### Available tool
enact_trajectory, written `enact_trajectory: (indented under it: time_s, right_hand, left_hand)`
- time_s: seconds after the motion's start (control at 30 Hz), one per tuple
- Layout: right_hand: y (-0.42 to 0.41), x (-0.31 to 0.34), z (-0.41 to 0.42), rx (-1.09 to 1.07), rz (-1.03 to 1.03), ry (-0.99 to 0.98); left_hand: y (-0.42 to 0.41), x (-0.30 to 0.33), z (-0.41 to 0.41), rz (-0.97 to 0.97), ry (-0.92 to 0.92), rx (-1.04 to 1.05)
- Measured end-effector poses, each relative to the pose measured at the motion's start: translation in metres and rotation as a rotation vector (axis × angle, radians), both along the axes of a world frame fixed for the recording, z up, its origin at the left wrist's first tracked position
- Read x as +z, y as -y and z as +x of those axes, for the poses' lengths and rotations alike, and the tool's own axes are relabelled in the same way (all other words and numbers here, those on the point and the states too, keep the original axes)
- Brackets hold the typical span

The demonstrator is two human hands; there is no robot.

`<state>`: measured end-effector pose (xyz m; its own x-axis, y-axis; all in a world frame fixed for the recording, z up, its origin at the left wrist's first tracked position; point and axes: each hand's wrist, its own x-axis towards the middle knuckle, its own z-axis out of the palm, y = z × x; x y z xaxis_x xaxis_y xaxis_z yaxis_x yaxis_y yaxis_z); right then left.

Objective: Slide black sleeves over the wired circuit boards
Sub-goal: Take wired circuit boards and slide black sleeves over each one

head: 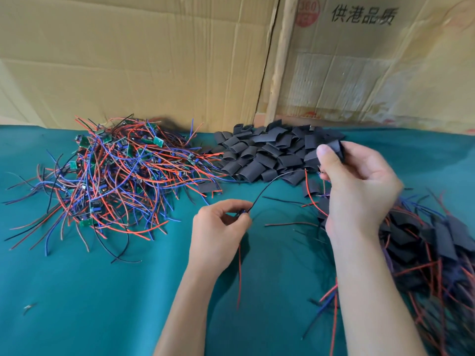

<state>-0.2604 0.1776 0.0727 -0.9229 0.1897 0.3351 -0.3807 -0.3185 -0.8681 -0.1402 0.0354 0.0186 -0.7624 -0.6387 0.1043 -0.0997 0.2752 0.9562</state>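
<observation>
My left hand [218, 227] pinches a small wired circuit board [241, 213] between thumb and fingers; the board is mostly hidden. Its black wire [267, 186] arcs up to the right and a red wire [239, 273] hangs down. My right hand [357, 186] is raised over the table and holds a black sleeve [335, 147] between thumb and fingertips. A tangled heap of bare wired boards [113, 176] with red, blue and black leads lies at the left. Loose black sleeves [267, 152] are piled at the back centre.
Boards covered in black sleeves [424, 242] are heaped at the right, under my right forearm. Everything rests on a teal cloth [102, 291]. Flattened cardboard boxes [154, 60] stand as a wall behind the piles. A small wire scrap [29, 307] lies at the front left.
</observation>
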Motion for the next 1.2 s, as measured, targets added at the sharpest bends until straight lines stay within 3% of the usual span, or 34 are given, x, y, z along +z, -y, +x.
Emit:
enact_trajectory:
  time_s: [0.2, 0.47, 0.7, 0.9, 1.2]
  right_hand:
    - [0.002, -0.01, 0.002, 0.014, 0.092, 0.022]
    - [-0.004, 0.003, 0.001, -0.029, 0.016, -0.02]
    - [0.006, -0.009, 0.003, 0.021, 0.125, 0.007]
    - [0.015, -0.019, 0.007, 0.097, 0.128, 0.091]
    - [0.03, -0.024, 0.019, 0.389, 0.05, 0.404]
  left_hand:
    - [0.0, 0.0, 0.002, -0.018, -0.008, 0.01]
    - [0.001, 0.001, 0.0, -0.037, -0.001, 0.044]
    - [0.0, 0.001, 0.001, -0.024, -0.019, 0.04]
    - [-0.002, 0.004, 0.002, -0.029, -0.043, -0.016]
    - [-0.003, 0.008, 0.001, 0.012, -0.136, -0.063]
